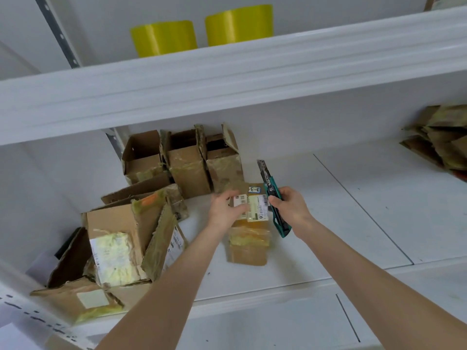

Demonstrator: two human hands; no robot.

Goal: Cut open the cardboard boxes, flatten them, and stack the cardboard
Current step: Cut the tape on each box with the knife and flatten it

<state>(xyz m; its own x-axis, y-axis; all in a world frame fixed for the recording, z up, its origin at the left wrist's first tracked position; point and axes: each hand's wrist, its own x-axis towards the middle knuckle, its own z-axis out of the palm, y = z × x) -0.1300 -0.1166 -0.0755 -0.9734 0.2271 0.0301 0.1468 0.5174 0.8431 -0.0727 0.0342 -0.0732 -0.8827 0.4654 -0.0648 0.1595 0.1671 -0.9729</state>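
A small taped cardboard box [249, 245] with white labels lies on the white shelf [341, 210] in the middle. My left hand [226, 209] rests on its far top edge, fingers bent over the label. My right hand [290, 207] grips a teal utility knife [271, 195] just right of the box, its blade extended and pointing up and away. Three open boxes [184, 162] stand in a row behind. A pile of torn, opened boxes [121, 243] sits at the left.
A stack of flattened cardboard [439, 140] lies at the far right of the shelf. Two yellow-green rolls [202, 31] stand on the upper shelf, whose white front beam [227, 79] hangs overhead. A metal upright runs at the back left.
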